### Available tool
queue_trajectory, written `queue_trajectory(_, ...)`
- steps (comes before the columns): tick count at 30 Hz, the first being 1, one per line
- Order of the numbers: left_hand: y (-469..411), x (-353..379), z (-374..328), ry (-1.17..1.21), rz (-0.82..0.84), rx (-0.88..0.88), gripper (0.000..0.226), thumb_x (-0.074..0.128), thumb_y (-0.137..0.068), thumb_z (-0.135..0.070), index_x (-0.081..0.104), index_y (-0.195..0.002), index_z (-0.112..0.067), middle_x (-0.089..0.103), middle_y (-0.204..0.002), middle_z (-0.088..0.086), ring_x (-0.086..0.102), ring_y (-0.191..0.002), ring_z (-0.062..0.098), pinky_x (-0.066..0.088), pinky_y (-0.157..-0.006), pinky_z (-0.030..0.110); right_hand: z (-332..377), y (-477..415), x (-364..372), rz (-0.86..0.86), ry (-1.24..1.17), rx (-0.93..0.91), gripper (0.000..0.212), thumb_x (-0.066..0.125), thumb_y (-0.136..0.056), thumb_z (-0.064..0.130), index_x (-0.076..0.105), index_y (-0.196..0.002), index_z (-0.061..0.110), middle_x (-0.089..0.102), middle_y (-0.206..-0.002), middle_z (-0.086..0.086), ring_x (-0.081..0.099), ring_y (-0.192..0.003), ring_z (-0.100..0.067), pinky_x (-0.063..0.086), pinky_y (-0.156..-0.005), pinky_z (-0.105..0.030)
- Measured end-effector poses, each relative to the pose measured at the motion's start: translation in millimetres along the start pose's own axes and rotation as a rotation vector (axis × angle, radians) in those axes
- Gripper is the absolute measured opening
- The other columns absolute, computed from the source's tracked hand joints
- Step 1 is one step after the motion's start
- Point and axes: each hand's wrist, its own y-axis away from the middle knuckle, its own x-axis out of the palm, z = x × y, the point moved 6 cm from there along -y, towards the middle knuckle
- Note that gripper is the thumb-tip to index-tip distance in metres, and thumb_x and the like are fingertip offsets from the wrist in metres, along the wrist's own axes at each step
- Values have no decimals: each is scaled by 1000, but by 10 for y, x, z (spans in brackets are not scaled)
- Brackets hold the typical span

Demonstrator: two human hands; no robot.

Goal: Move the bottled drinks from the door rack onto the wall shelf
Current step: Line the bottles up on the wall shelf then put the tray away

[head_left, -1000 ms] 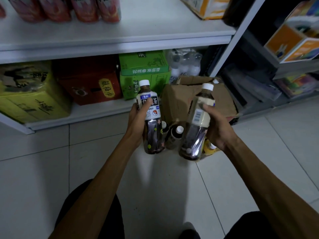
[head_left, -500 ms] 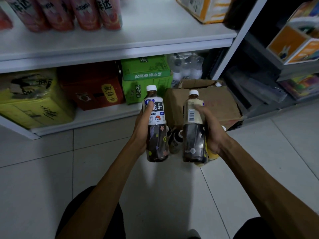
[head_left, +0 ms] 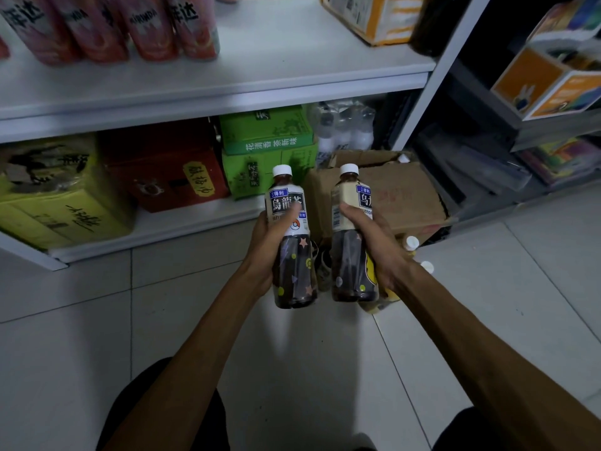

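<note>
Now left hand [head_left: 264, 252] grips white-label bottle [head_left: 292, 275], right hand [head_left: 374, 252] cream-label bottle [head_left: 344, 265]; narrow gap; shelf edge [head_left: 227, 105] above.

White-labelled bottle [head_left: 294, 271] and cream-labelled bottle [head_left: 346, 252], both upright
Dark tea, white caps; held side by side, below the white shelf [head_left: 309, 60].

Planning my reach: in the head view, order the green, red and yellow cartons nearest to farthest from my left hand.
From the left hand:
1. Green cartons, just beyond
2. Red carton, further left
3. Yellow carton, far left
</note>
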Motion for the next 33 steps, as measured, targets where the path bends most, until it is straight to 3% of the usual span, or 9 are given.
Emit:
queue_trajectory(3, 3, -18, 31, -98, 19, 21, 54, 81, -70, -1, 54, -115, -9, 71, -85, 1, 69, -77, 19, 55, -64, 29, -1, -39, 45, -8, 38, -13, 72, 85, -64, 40, 56, -125, 13, 73, -108, -8, 70, -100, -26, 55, -92, -48)
queue_trajectory(6, -10, -55, 48, -127, 6, 33, 58, 75, -69, 13, 52, -118, -7, 70, -87, 2, 70, -77, 15, 55, -64, 28, -11, -92, 69, -39, 136, -31, 69, 88, -58, 18, 58, -119, 4, 73, -100, -12, 72, -91, -27, 60, -79, -41)
queue_trajectory(8, -22, -97, 64, -162, -15, 26, 59, 75, -68, 12, 53, -119, -8, 70, -87, 2, 69, -76, 16, 55, -64, 29, -14, -131, 67, -91, 218, -54, 57, 83, -62, 4, 59, -114, 4, 73, -96, -12, 72, -88, -27, 60, -72, -36)
queue_trajectory(14, 138, -151, 39, -250, -159, 25, 56, 82, -59, -7, 59, -109, -16, 70, -91, 5, 69, -78, 20, 57, -65, 29, -13, -27, 36, -158, 368, -93, 64, 86, -63, 6, 48, -114, 16, 65, -97, 1, 64, -86, -12, 54, -67, -24)
queue_trajectory(17, 392, -181, 134, -251, -235, -58, 65, 80, -54, -15, 57, -115, -22, 69, -101, 12, 69, -89, 34, 60, -74, 45, -13, 227, -25, -209, 401, -60, 62, 85, -65, 11, 45, -112, 22, 60, -93, 10, 59, -81, -3, 49, -63, -18)
queue_trajectory(21, 904, -73, 124, -262, -260, -259, 74, 82, -49, -15, 55, -118, -12, 66, -104, 22, 66, -91, 42, 58, -77, 51, 32, 768, -46, -304, 416, 0, 63, 87, -61, 18, 51, -112, 21, 63, -95, 11, 63, -85, -8, 52, -69, -25)
queue_trajectory(24, 1220, 62, -73, -305, -212, -348, 72, 86, -58, -2, 53, -121, -4, 65, -102, 17, 65, -87, 29, 58, -74, 38, 243, 1198, -17, -318, 489, 41, 68, 85, -61, 17, 47, -117, 20, 62, -94, 10, 61, -82, -12, 49, -66, -23)
queue_trajectory(28, 1581, 411, -607, -317, -184, -365, 68, 82, -53, -4, 53, -114, -9, 66, -90, 7, 65, -81, 21, 56, -68, 33, 743, 1659, 11, -330, 588, 77, 77, 81, -57, 31, 42, -123, 24, 64, -100, 2, 62, -88, -23, 54, -75, -36)
queue_trajectory(33, 1859, 981, -1553, -352, -192, -305, 68, 82, -51, -5, 54, -113, -7, 67, -95, 18, 67, -79, 33, 59, -68, 42, 1815, 2121, 68, -374, 588, 62, 73, 83, -60, 27, 43, -121, 24, 63, -97, 3, 64, -89, -24, 55, -80, -41)
